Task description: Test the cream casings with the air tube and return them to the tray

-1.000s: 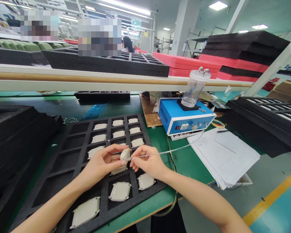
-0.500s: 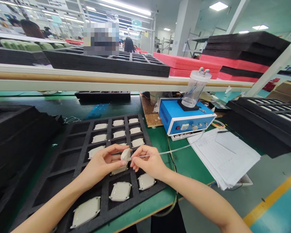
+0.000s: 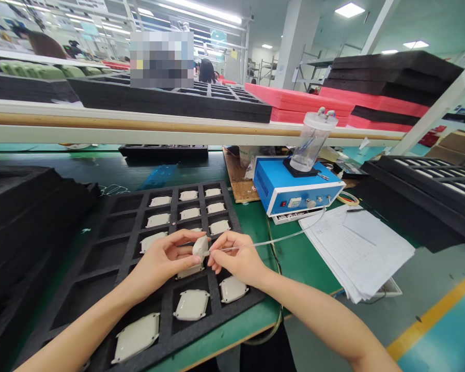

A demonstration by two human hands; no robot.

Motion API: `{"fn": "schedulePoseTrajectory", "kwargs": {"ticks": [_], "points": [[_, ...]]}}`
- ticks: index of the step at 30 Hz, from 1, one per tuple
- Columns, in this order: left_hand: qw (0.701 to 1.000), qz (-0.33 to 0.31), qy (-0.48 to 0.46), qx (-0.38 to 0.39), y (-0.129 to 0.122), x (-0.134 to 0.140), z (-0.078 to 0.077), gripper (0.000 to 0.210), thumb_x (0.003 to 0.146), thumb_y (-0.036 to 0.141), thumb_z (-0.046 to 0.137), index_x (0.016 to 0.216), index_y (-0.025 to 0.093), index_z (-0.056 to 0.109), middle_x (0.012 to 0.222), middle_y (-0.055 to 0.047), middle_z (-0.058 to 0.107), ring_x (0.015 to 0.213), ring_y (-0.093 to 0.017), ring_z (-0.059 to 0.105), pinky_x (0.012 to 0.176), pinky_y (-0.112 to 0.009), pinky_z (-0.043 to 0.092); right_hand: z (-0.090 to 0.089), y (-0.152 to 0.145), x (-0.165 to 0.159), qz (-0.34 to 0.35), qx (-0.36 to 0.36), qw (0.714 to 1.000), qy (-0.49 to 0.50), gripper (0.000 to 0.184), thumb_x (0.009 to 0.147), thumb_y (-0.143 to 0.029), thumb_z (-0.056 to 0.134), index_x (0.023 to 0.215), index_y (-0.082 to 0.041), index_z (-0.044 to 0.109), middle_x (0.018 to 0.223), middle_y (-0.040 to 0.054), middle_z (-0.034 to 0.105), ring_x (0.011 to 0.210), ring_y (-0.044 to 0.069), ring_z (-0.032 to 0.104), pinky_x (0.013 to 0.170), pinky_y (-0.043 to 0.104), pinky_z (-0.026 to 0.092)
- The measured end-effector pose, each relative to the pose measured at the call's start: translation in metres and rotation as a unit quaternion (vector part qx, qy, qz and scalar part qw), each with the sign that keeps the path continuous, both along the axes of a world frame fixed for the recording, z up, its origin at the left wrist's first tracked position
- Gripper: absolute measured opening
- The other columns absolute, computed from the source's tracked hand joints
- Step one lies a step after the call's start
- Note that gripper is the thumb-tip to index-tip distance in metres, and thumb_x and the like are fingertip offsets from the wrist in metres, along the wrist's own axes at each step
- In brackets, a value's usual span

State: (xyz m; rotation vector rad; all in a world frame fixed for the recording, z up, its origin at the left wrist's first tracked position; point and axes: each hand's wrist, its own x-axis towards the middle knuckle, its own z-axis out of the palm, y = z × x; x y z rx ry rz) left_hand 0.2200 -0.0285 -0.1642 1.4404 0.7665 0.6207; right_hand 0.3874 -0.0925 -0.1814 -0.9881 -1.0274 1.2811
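Observation:
My left hand point(image 3: 163, 259) is closed on a cream plastic case point(image 3: 200, 247), held on edge between thumb and fingers above the tray. It resembles the rounded-square cases with corner lugs lying below, like watch cases. In my right hand point(image 3: 240, 258), thumb and fingers pinch the end of a thin clear tube point(image 3: 287, 238). Its tip meets the edge of the held case; whether it touches is too small to tell. Beneath both hands lies a black foam tray point(image 3: 107, 254), with similar cases point(image 3: 192, 305) in several compartments and its left column without any.
A blue dispenser box point(image 3: 300, 194) carries a clear cylinder point(image 3: 313, 144), and the tube runs to its front. Paper sheets point(image 3: 356, 253) lie right of it. Black foam stacks point(image 3: 23, 217) stand at left. A shelf edge point(image 3: 217, 135) crosses above the bench, holding trays and red foam point(image 3: 306, 103).

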Motion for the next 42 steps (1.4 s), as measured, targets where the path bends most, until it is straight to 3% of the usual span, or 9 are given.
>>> {"fn": "schedulePoseTrajectory", "kwargs": {"ticks": [42], "points": [[1.0, -0.003, -0.005, -0.007, -0.0016, -0.0012, 0.0011, 0.042, 0.064, 0.027, 0.079, 0.102, 0.019, 0.062, 0.102, -0.005, 0.07, 0.08, -0.019, 0.067, 0.076, -0.03, 0.054, 0.0004, -0.0001, -0.0003, 0.004, -0.002, 1.0, -0.003, 0.011, 0.064, -0.019, 0.067, 0.068, -0.015, 0.057, 0.054, -0.0019, 0.062, 0.043, 0.009, 0.055, 0.045, 0.022, 0.048]]}}
